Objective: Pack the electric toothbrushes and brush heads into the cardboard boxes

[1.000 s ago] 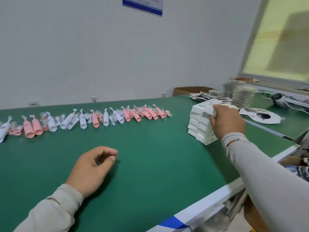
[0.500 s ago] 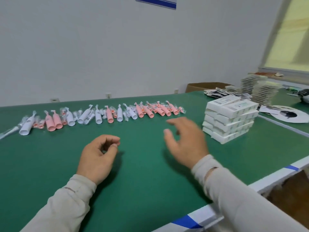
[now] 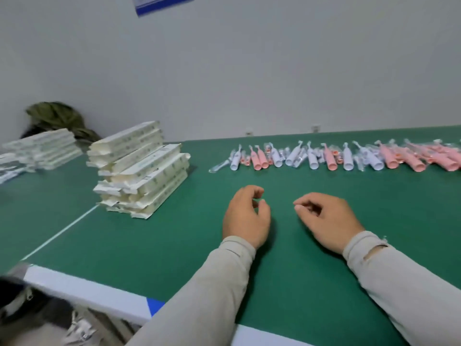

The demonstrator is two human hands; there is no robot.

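Both hands idle, nothing packed yet; risk sits with the leaning stack.

Left hand point(image 3: 245, 216) and right hand point(image 3: 329, 221) rest on the tabletop point(image 3: 174, 245), fingers loosely curled, grasping nothing. Toothbrushes point(image 3: 344, 158) lie in one far row, pink and white mixed, roughly a dozen visible, bagged brush heads point(image 3: 300, 156) among them; exact count not readable. Boxes point(image 3: 142, 171): one uneven stack at left, about eight; a second pile point(image 3: 42, 148) far left. A careless pull could topple the stack.
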